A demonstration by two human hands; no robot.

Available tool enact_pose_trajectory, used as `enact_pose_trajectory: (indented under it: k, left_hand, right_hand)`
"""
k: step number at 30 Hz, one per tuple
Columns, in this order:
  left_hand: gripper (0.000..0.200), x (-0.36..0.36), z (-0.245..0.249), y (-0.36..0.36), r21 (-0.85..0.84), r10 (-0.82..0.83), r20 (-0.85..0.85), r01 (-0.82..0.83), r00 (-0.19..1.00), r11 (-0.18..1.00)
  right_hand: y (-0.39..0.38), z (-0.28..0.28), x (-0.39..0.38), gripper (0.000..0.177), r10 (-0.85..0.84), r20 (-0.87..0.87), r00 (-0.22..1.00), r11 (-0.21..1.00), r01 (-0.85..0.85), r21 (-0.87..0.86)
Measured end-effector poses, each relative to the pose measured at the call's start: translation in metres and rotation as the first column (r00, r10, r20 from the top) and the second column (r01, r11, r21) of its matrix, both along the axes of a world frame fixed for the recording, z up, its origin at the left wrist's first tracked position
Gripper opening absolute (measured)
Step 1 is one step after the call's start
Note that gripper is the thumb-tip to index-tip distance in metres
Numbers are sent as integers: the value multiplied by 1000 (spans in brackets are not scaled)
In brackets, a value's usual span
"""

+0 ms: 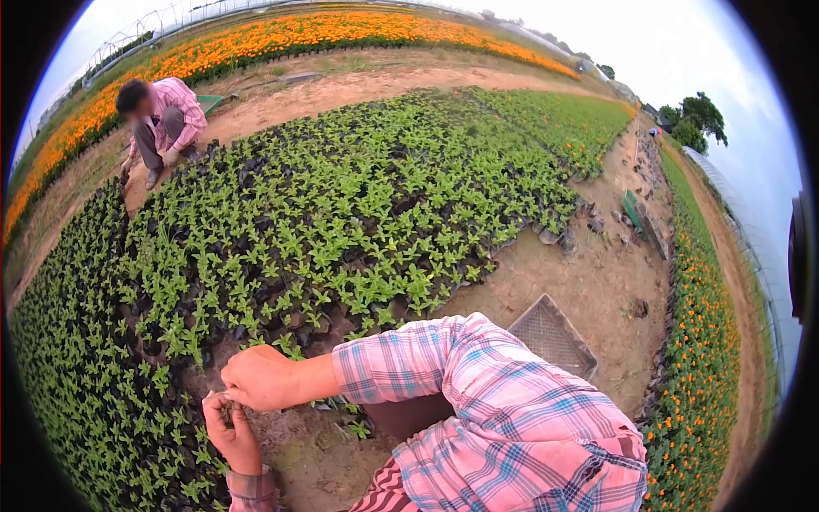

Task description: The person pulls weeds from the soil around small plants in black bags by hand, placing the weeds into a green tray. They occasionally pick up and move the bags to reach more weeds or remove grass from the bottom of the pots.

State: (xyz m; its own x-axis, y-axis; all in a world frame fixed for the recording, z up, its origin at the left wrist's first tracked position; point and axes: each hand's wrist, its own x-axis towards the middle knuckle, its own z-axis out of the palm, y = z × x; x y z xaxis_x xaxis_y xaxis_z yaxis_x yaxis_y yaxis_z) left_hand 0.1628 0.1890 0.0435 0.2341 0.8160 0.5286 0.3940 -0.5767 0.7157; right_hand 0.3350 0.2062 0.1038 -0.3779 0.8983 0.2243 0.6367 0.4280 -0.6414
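Observation:
My right hand comes in from the right with its back showing. Its fingers are closed and meet the fingertips of my left hand, just below it. The left hand is curled, its thumb and fingers bent towards each other. Between them something small and brownish shows, too small to name. Both hands are over a bare soil patch beside rows of green seedlings in black pots or bags. Pink plaid sleeves cover my arms.
Another person in a pink shirt crouches at the upper left, beside the plants. An empty mesh crate lies on soil to my right. A green object stands farther off. Orange flower beds line the right side and the back.

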Motion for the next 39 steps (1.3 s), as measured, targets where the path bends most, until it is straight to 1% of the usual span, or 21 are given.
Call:
enact_pose_trajectory:
  k: [1,3,4,6,7,9,10,12,15,18,22,24,26,28,30,34,36,39]
  left_hand:
    - [12,0,-2,-1,-2,0,2,0,1000,1000]
    - [15,-1,-6,-3,-149,68,127,-48,990,988]
    - [15,-1,-6,-3,-151,69,129,-49,989,987]
    - [18,-2,-5,-2,-152,25,169,1,985,988]
    - [18,-2,-4,-2,-151,25,172,2,985,988]
    - [16,-1,-4,-3,-186,-23,252,72,967,980]
    - [16,-1,-4,-3,-185,-26,252,75,967,980]
    - [14,0,-2,-2,-273,-32,338,130,941,953]
    - [11,7,9,-4,-318,12,352,108,936,942]
    - [9,0,-3,3,-320,-19,357,141,934,937]
    - [8,-1,-10,7,-306,-4,392,135,920,942]
    - [7,-3,-11,8,-374,12,394,148,919,916]
    - [7,-4,-12,9,-373,12,392,147,920,916]
    - [8,-3,-11,10,-372,14,392,145,920,917]
    - [9,-3,-8,10,-361,3,345,130,939,924]
    - [11,-2,-11,12,-352,5,343,124,939,928]
    - [12,-2,-12,13,-311,-8,320,113,947,944]
    - [13,-2,-12,14,-293,-22,305,116,952,949]
  right_hand:
    - [0,1,0,22,-5,0,1000,1000,5,-4]
    - [0,0,1,22,-9,3,1000,1000,9,-11]
    - [0,-1,0,22,-17,2,1000,1000,17,-6]
    - [1,-1,1,21,-24,2,1000,1000,24,-1]
    - [2,-1,2,21,-25,-4,1000,1000,25,-13]
    - [2,0,5,21,-29,-11,1000,999,29,-24]
    - [2,0,6,21,-28,-20,999,999,28,-18]
    - [2,1,7,21,-31,-29,999,999,30,-11]
    - [3,0,5,21,-27,-35,999,1000,27,-3]
    - [4,-4,3,21,-30,-28,999,1000,30,3]
    - [6,-2,3,21,-7,-26,1000,1000,6,-18]
    - [6,-4,1,21,-5,-22,1000,1000,4,-19]
    - [8,-8,-2,21,-31,-36,999,999,32,19]
    - [9,-10,-2,21,-32,-24,999,999,33,19]
    - [10,-11,-3,21,-33,-11,999,999,33,18]
    - [10,-9,-3,21,-29,-16,999,1000,29,1]
    - [10,-9,-3,21,-29,-18,999,1000,29,-7]
    - [11,-9,-4,21,-30,-25,999,1000,30,-5]
